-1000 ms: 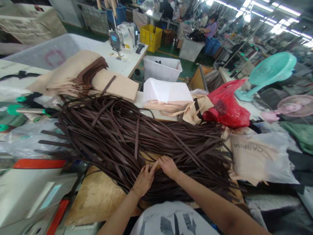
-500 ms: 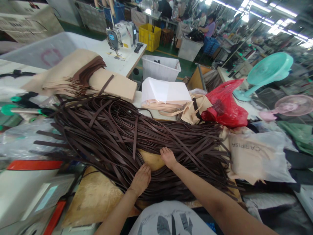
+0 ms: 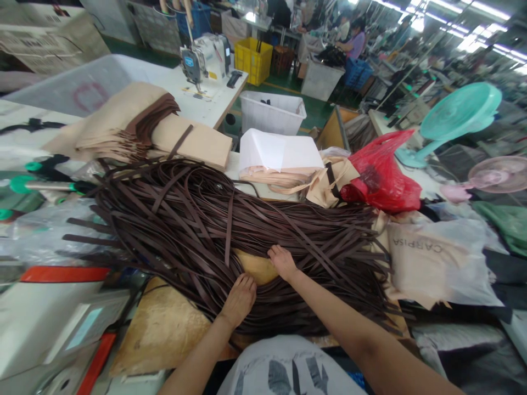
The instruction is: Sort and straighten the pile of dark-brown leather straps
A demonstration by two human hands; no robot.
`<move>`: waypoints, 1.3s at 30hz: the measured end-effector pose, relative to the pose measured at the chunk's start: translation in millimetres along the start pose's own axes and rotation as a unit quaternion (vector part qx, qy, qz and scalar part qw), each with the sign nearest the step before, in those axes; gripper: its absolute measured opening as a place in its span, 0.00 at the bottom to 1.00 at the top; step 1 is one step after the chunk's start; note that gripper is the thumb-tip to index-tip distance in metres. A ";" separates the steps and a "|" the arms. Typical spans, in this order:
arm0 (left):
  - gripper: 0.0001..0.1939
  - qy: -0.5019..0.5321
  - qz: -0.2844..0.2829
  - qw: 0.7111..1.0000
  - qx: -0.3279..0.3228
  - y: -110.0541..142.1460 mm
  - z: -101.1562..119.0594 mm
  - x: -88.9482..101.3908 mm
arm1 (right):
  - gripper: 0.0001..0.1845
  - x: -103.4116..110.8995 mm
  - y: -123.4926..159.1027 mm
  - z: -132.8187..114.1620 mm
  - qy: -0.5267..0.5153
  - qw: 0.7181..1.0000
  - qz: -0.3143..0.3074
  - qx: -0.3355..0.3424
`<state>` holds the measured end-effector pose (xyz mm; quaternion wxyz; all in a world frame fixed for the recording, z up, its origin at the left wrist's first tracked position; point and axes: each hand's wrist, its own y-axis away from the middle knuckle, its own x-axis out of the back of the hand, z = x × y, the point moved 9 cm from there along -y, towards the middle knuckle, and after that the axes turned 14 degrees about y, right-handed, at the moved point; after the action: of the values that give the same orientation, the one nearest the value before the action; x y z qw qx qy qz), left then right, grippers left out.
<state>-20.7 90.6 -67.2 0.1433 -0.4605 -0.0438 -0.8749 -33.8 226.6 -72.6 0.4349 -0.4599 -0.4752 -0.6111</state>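
A wide heap of long, flat dark brown straps (image 3: 181, 219) lies across the work surface in front of me. A bare patch of yellowish board (image 3: 256, 267) shows through a gap in its middle. My left hand (image 3: 242, 296) is at the lower left of this gap, its fingers closed over the straps there. At the gap's upper right, my right hand (image 3: 283, 262) has its fingers bent and together on the straps. Both hands' fingertips are partly sunk among the straps, and the thumbs are mostly hidden.
Behind the heap are stacked beige pieces (image 3: 193, 142), white sheets (image 3: 282, 151) and a red plastic bag (image 3: 381, 173). A clear bag (image 3: 444, 258) lies on the right; a scale-like device (image 3: 78, 329) stands on the left. Farther off are a sewing machine (image 3: 206, 60) and a green fan (image 3: 461, 112).
The view has shifted slightly, so the surroundings sit a little differently in the picture. Both hands stay in nearly the same place on the straps, with no clear change in the heap.
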 end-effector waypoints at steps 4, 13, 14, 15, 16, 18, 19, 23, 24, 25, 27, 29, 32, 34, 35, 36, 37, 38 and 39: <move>0.12 -0.001 0.004 1.000 0.004 0.3 -0.6 -0.6 | 0.11 -6.8 -5.0 -8.4 0.010 1.000 -0.016 -0.024; 0.12 -0.003 0.017 1.000 0.016 2.3 -0.2 3.2 | 0.06 3.1 -12.1 8.7 -0.073 0.995 -0.053 0.029; 0.12 -0.005 0.021 1.000 0.018 3.1 -0.1 3.8 | 0.07 3.0 -7.4 9.4 -0.087 0.994 -0.058 0.033; 0.13 -0.006 0.024 1.000 0.018 3.9 0.2 4.2 | 0.08 2.3 -0.6 7.5 -0.099 0.993 -0.061 0.036; 0.14 -0.007 0.026 0.999 0.016 4.7 0.8 4.1 | 0.09 1.3 8.1 2.4 -0.109 0.991 -0.063 0.040; 0.16 -0.006 0.025 1.000 0.000 5.8 3.1 2.4 | 0.08 -1.3 28.4 -15.7 -0.120 0.989 -0.063 0.054; 0.18 -0.005 0.022 1.000 -0.012 6.1 4.3 1.0 | 0.07 -2.7 38.0 -26.6 -0.122 0.989 -0.062 0.063; 0.19 -0.003 0.007 0.999 -0.038 5.8 3.1 -4.0 | 0.09 -5.4 52.6 -44.8 -0.110 0.991 -0.047 0.062; 0.17 -0.003 0.004 0.999 -0.038 5.7 1.8 -4.4 | 0.10 -5.1 48.5 -38.2 -0.099 0.994 -0.039 0.040; 0.16 -0.004 0.002 0.999 -0.038 5.6 0.6 -4.5 | 0.10 -4.4 42.3 -28.8 -0.086 0.996 -0.030 0.014; 0.14 -0.006 0.000 0.999 -0.038 5.9 -0.4 -3.7 | 0.09 -3.0 27.1 -8.9 -0.056 0.998 -0.016 -0.033; 0.13 -0.007 -0.002 0.999 -0.038 6.2 0.3 -2.5 | 0.10 -3.5 12.6 2.7 -0.029 0.998 -0.013 -0.052; 0.16 -0.005 -0.005 0.999 -0.033 6.1 2.2 -1.6 | 0.10 -6.3 -1.4 5.0 0.001 0.999 -0.019 -0.048; 0.17 -0.004 -0.005 1.000 -0.024 5.3 2.8 -1.6 | 0.10 -7.1 -5.2 2.3 0.013 0.999 -0.023 -0.035; 0.16 -0.003 -0.004 1.000 -0.018 4.9 2.7 -1.7 | 0.09 -7.1 -5.9 1.1 0.017 0.999 -0.024 -0.028; 0.15 -0.003 -0.003 1.000 -0.012 4.4 2.4 -2.0 | 0.08 -6.8 -6.1 0.4 0.020 0.999 -0.026 -0.022; 0.14 -0.003 -0.002 1.000 -0.007 3.9 2.1 -2.4 | 0.07 -6.4 -5.9 0.3 0.023 0.999 -0.027 -0.018; 0.13 -0.002 -0.003 1.000 -0.002 3.6 1.8 -2.9 | 0.06 -6.0 -5.4 0.7 0.025 0.999 -0.028 -0.017; 0.11 -0.002 -0.004 1.000 0.001 3.3 1.6 -3.5 | 0.06 -5.6 -4.7 1.2 0.027 0.999 -0.029 -0.019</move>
<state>-16.7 88.5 -69.4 0.1400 -0.4620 -0.0474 -0.8745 -37.1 229.1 -78.8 0.4209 -0.4375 -0.4645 -0.6447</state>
